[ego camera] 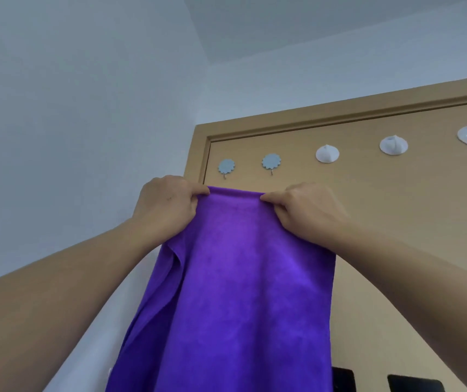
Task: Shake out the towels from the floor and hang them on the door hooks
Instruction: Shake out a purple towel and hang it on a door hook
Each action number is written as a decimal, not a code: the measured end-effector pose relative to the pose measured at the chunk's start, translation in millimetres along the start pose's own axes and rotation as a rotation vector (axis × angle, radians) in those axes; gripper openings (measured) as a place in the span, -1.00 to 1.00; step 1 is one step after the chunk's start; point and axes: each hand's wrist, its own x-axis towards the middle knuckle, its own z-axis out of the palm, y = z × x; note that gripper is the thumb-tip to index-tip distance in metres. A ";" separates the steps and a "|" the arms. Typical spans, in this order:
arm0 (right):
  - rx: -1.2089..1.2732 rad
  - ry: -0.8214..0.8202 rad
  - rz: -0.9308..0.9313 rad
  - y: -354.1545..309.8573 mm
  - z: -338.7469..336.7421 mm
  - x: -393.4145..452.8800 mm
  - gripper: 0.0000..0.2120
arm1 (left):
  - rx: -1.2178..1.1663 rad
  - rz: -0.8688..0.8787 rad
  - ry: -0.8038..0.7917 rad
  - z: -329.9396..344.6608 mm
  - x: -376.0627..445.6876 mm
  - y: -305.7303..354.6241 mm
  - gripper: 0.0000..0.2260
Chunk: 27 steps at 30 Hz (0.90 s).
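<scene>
purple towel (235, 278) in both hands' grip

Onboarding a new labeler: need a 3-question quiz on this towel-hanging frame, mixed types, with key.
1. True or false: the purple towel already hangs on a hook.
2. How many hooks show on the door? A) three B) five C) seven
3. Fill in: the left hand and right hand pinch the towel's ____ edge.

Key: 1 false, it is held below the two blue flower hooks; 2 B, counting three white round hooks; 3 top.
</scene>
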 end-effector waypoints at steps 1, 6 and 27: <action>-0.040 -0.005 -0.002 -2.0 9.8 12.6 -0.61 | 0.006 -0.007 0.020 11.3 4.7 -9.3 -0.64; -0.246 -0.008 0.001 1.9 49.7 68.4 -0.63 | 0.039 -0.038 0.100 58.8 32.8 -38.6 -0.60; -0.342 0.129 0.086 24.2 118.1 149.9 -0.68 | 0.274 0.025 0.125 152.5 112.0 -57.8 -0.60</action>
